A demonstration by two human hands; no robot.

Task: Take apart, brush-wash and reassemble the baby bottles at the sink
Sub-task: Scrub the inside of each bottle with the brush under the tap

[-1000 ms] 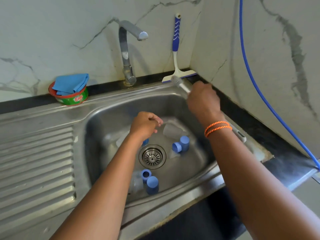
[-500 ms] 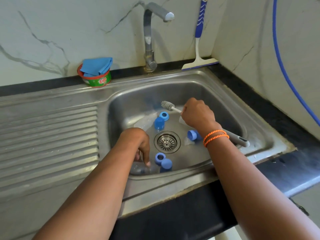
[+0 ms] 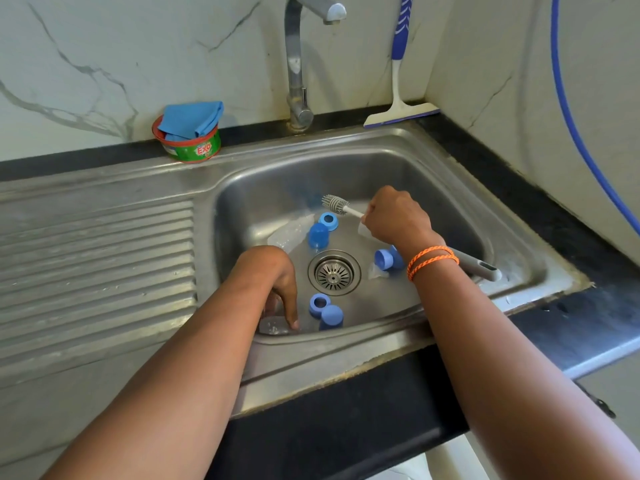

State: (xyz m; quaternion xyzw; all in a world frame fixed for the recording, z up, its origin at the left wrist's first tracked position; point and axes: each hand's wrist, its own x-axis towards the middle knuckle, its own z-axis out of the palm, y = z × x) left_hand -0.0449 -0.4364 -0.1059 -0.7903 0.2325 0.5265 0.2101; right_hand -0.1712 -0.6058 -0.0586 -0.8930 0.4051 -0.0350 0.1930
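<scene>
I see the steel sink (image 3: 381,150) set in the dark desk (image 3: 571,327), w/ bottle parts scattered round the drain (image 3: 334,273). Clear bottle (image 3: 289,233) lies at basin's back-left; a second clear bottle (image 3: 273,323) sits at front edge under my left hand (image 3: 277,282), fingers curled onto it. Right hand (image 3: 394,220) grips the brush (image 3: 335,203), bristles over back of basin. Blue caps and rings (image 3: 318,234) lie in pairs: back, right, front.
</scene>
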